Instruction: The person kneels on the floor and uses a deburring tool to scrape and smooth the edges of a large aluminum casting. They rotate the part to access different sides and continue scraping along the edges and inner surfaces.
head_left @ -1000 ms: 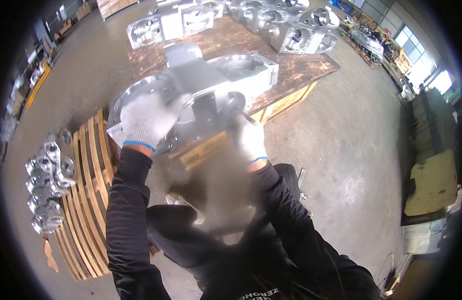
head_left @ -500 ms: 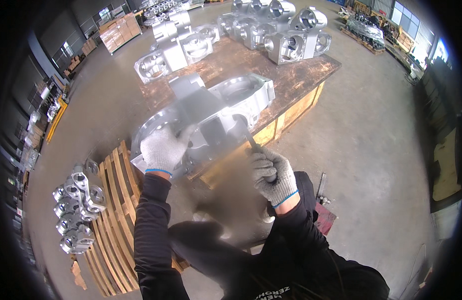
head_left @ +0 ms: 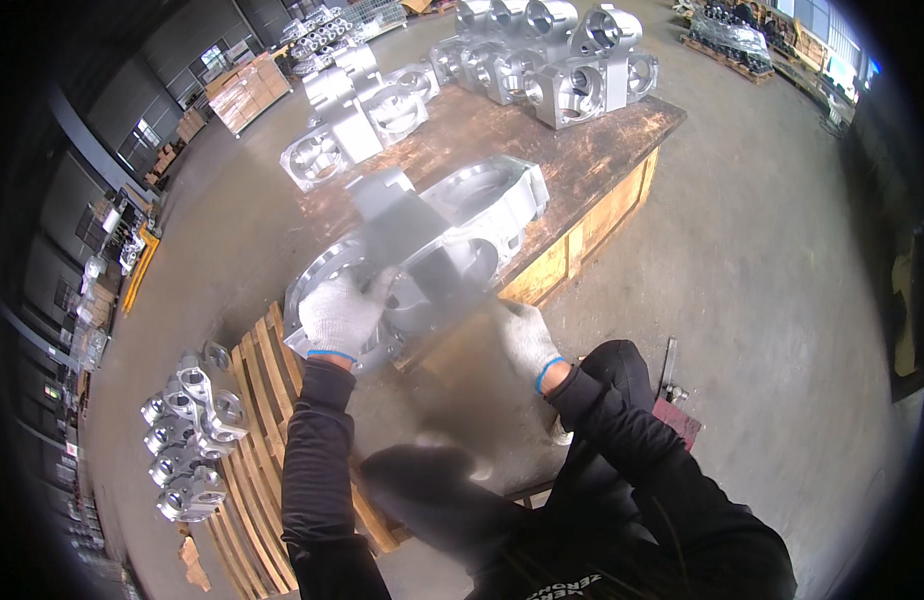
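Head view: both gloved hands are on a large grey metal casting (head_left: 422, 260) at the near edge of the wooden bench (head_left: 602, 150). The left hand (head_left: 344, 315) is clamped on its round rim; the right hand (head_left: 527, 340) presses underneath, grip unclear. Keeping the weight on the bench looks wise.

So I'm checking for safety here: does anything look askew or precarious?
The big grey metal casting sticks out past the wooden platform's near edge, steadied by the left hand; the right hand is beside it.
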Motion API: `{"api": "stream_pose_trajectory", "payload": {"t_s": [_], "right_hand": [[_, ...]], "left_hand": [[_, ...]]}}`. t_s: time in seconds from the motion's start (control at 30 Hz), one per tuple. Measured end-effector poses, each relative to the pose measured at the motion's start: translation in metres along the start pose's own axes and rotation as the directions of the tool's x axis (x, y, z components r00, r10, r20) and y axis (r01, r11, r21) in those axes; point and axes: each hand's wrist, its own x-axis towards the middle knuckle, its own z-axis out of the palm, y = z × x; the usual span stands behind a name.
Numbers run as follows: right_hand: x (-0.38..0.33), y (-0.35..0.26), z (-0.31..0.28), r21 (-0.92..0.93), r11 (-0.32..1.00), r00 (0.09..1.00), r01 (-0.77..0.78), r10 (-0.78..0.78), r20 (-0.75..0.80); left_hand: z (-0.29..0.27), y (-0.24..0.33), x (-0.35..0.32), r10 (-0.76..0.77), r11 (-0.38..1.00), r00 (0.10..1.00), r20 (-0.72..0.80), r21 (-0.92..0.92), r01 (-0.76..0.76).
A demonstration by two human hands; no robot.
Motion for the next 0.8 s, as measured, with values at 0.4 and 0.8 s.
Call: {"api": "stream_pose_trajectory", "payload": {"t_s": [0.4, 0.8], "right_hand": [[-0.003, -0.016, 0.005, 0.276, 0.946, 0.985, -0.170, 0.161, 0.055], [-0.053, 0.003, 0.042, 0.360, 0.931, 0.953, -0.056, -0.058, 0.297]], "left_hand": [[-0.004, -0.008, -0.001, 0.018, 1.000, 0.999, -0.029, 0.006, -0.018], [0.026, -0.041, 0.002, 0.254, 0.966, 0.860, -0.443, 0.072, -0.248]]}}
